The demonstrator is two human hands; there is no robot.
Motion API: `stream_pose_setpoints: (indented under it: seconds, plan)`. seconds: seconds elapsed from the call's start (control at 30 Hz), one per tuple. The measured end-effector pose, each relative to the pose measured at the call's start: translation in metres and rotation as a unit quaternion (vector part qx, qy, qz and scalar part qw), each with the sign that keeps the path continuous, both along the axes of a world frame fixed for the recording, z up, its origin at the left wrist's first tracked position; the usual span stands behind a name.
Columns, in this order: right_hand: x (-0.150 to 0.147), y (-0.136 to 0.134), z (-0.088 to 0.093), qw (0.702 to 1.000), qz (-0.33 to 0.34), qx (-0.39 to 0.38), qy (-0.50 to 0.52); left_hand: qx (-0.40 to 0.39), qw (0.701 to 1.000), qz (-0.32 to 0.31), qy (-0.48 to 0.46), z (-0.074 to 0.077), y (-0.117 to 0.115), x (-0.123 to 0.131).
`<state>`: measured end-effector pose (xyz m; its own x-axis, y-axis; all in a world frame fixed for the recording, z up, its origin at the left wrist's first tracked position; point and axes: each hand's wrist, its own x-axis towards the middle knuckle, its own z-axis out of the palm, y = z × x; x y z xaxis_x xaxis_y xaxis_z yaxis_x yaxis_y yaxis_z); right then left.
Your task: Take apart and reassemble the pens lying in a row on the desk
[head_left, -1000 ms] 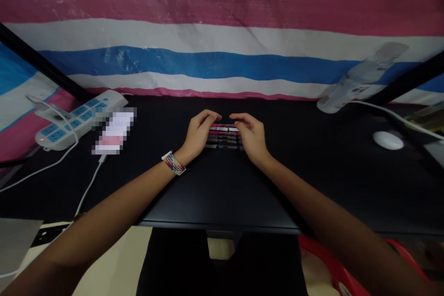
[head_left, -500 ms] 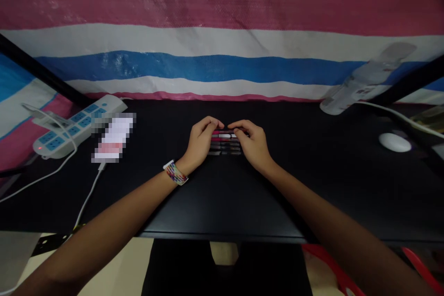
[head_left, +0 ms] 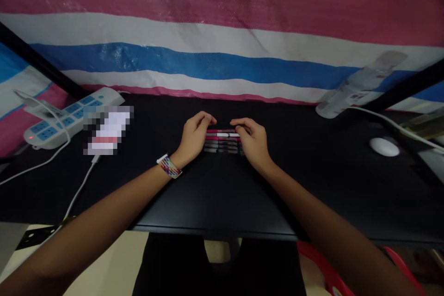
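Several slim pens (head_left: 227,135) lie side by side across the black desk, one white among pink and dark ones. At their left ends rests my left hand (head_left: 196,136), wearing a multicoloured woven band (head_left: 169,166) on the wrist. Its fingers curve forward without closing around the pens. My right hand (head_left: 254,142) stands at the right ends, index finger stretched inward and thumb apart from it. The hands cover the pens' outer ends, so contact there is partly hidden.
On the left are a white power strip (head_left: 74,113) and a blurred-out phone (head_left: 110,129) on a white charging cable (head_left: 79,192). A clear bottle (head_left: 342,97) and a white mouse (head_left: 384,146) sit at right. Striped sheeting (head_left: 222,67) hangs behind the desk (head_left: 222,199).
My hands have moved slightly apart, the left one shifting left, so more of the pens shows between them. The whole view has tilted a little.
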<state>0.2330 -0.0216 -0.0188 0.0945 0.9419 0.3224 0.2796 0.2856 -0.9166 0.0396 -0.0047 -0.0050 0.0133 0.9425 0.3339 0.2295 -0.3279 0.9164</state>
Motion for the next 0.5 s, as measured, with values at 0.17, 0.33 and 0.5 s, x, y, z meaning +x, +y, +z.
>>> stream_pose_setpoints:
  seconds: [0.17,0.33,0.5]
  plan:
    - [-0.0022,0.0032,-0.0011,0.998,0.019,-0.03,0.054,-0.016,0.999,-0.024,-0.031,-0.0027,0.0009,0.0058]
    - [-0.0025,0.0041,-0.0027,0.997,0.017,-0.037,0.058,-0.024,0.998,-0.034,-0.052,-0.001,-0.0018,0.0079]
    - [-0.0015,0.0049,-0.0047,0.997,0.0,-0.036,0.066,-0.036,0.996,-0.026,-0.072,-0.0039,0.0039,0.0088]
